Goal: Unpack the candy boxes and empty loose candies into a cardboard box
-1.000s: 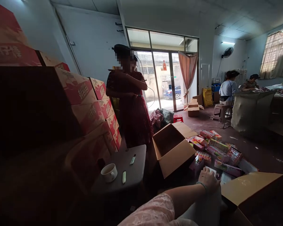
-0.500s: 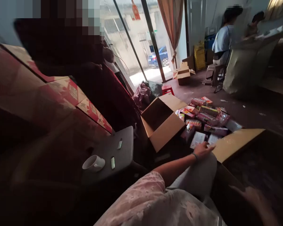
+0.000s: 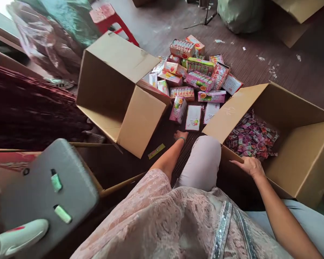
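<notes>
My left hand (image 3: 181, 135) hangs low beside my knee, near a white-faced packet box (image 3: 193, 117) on the floor; its fingers are small and partly hidden. On the near edge of an open carton (image 3: 294, 158) rests my right hand (image 3: 252, 166), gripping the cardboard rim with the thumb outside. Inside that carton lies a heap of small pink and purple sachets (image 3: 252, 138). Several colourful packet boxes (image 3: 199, 80) are piled on the floor between this carton and another open carton (image 3: 142, 122) tipped toward me on the left.
A grey stool (image 3: 78, 180) at the lower left bears two lighters (image 3: 62, 214) and a white mug (image 3: 24, 235). A red stool (image 3: 102, 13) and plastic bags (image 3: 51, 36) are at the upper left. A green sachet (image 3: 156, 151) lies near the left carton.
The view has swung down and to the right, and the people have left it. My left hand has moved off my knee and down toward the floor; my right hand now holds the carton's rim.
</notes>
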The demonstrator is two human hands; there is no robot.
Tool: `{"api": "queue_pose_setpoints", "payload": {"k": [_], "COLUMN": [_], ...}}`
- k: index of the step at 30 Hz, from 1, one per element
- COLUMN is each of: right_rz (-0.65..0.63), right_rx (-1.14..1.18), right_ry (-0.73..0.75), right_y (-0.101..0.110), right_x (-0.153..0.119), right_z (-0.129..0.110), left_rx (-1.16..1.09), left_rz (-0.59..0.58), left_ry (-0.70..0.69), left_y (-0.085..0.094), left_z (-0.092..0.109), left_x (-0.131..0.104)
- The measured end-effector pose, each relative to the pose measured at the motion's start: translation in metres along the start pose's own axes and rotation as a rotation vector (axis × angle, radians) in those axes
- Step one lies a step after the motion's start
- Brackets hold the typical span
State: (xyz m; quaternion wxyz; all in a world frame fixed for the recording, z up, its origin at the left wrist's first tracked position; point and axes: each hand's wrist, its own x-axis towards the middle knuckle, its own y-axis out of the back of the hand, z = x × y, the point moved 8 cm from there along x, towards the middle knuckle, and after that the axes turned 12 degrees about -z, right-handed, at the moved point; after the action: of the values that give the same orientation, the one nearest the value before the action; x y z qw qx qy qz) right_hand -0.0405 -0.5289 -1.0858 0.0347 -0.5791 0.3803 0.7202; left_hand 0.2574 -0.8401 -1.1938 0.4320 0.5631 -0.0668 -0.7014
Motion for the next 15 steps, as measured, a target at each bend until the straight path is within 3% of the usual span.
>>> {"api": "queue_pose_setpoints", "payload": {"k": [4,8,12,15], "right_rz": [-0.014,-0.013,0.033,0.054], "right_rx": [-0.035,-0.065,-0.091,-0.095], "right_ry": [-0.014,-0.014,0.003,0.02], "right_y": [-0.004,-0.01,-0.018,-0.023], "right_x": [-0.011,-0.02,-0.027,-0.031], "right_z": [-0.001,0.0,0.001,0.001], "left_rx": [0.138,0.375,0.403,0.344], "left_rz": [0.021,-0.039,-0.147,-0.159], "left_ry": [-0.04,-0.15,0.04,0.166], "left_y": [-0.019,-0.057,-0.089,-0.097], "left_z": [0.031,0.069,0.067,0.056], "left_x": [0.03,0.055,0.084,0.096]}}
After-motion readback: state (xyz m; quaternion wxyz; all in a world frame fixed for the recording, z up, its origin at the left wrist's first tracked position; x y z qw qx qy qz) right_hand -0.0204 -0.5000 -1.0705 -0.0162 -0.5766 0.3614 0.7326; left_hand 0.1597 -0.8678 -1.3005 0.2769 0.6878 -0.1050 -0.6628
